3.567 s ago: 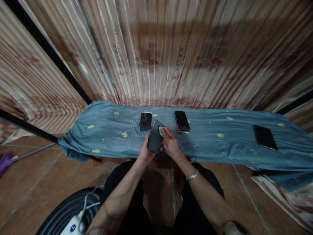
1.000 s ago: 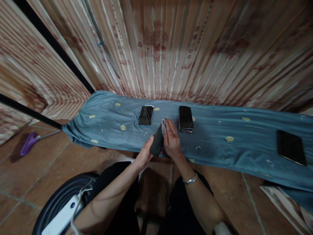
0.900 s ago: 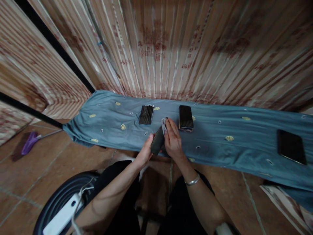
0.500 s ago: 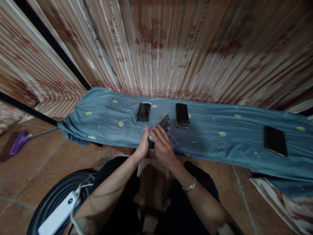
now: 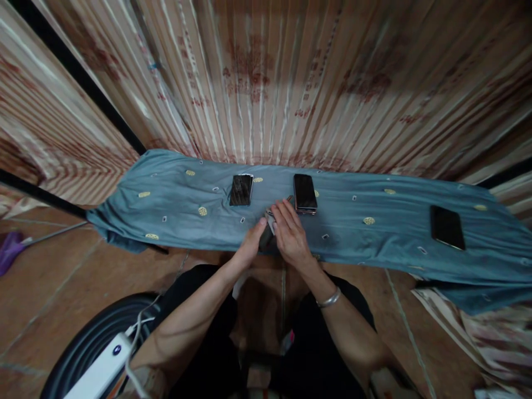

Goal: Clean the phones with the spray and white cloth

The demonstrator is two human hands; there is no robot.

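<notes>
My left hand (image 5: 251,244) is closed round the near left end of a dark phone (image 5: 266,237), thumb along its side. My right hand (image 5: 290,230) lies over the same phone with fingers together and covers most of it. A light grey patch shows between the hands; I cannot tell whether it is a cloth or part of the phone. Just beyond my right fingertips sits a stack of phones (image 5: 305,192), a black screen on top. Left of my hands a black-screened phone (image 5: 241,190) with a pale edge rests on the blue cloth (image 5: 216,233).
Far right on the cloth lies another dark phone (image 5: 448,227). A patterned curtain (image 5: 257,83) hangs behind the bench. At lower left a white power bank (image 5: 100,366) with a cable rests on a black coiled hose (image 5: 75,338). A purple broom (image 5: 10,249) is at the left.
Both hands have shifted slightly right with the phone, closer to the stack. My right hand now covers more of the phone's far end. The view has turned a little to the right.
</notes>
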